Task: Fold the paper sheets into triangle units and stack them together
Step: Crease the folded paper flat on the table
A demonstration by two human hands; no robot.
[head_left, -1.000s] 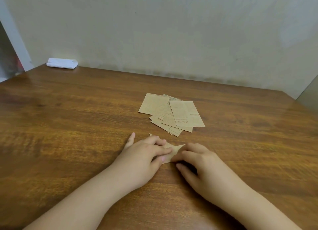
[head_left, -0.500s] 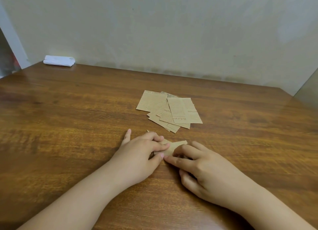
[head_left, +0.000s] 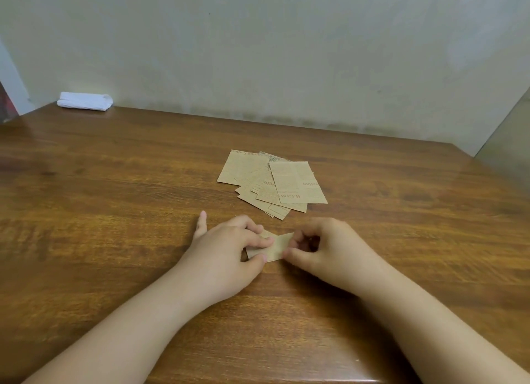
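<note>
A small folded piece of brown paper (head_left: 275,247) lies on the wooden table (head_left: 114,200) between my hands. My left hand (head_left: 229,251) pinches its left part with thumb and forefinger, little finger stretched out on the table. My right hand (head_left: 327,248) pinches its right end with curled fingers. Just beyond, a loose pile of several flat brown printed paper sheets (head_left: 272,182) lies fanned out on the table.
A folded white cloth (head_left: 85,101) sits at the table's far left corner against the pale wall. The table's right edge runs along the far right, next to a grey panel.
My right hand has shifted right to the paper's end and its fingers have curled up over it. More of the folded paper shows between the hands. My left hand has stayed in place.
</note>
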